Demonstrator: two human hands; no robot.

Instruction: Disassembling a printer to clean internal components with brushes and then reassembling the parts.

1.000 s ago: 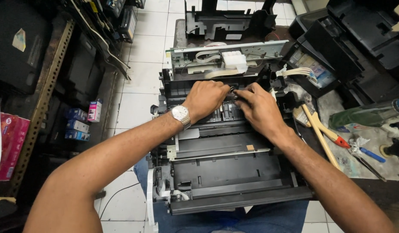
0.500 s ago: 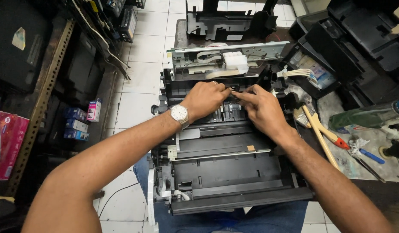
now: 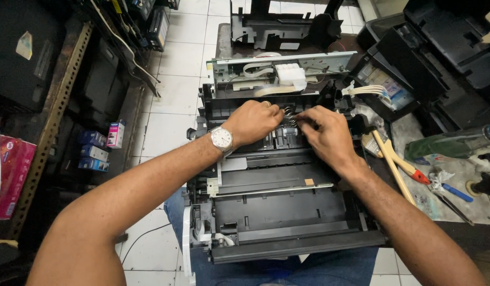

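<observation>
An opened black printer chassis rests on my lap, its cover off. My left hand, with a silver wristwatch on the wrist, reaches into the upper middle of the chassis. My right hand is beside it, fingertips pinching at a small metal spring between the two hands. Both hands' fingertips meet at that spring. Behind them lies a metal carriage rail with a white part and flat ribbon cables.
A paintbrush with a wooden handle, a red-handled tool and a blue-handled tool lie on a stained mat at right. Black printer parts are stacked at top right. Small boxes sit on a left shelf.
Both hands have shifted slightly within the chassis; my fingers now pinch together at the small spring between them. The printer has not moved.
</observation>
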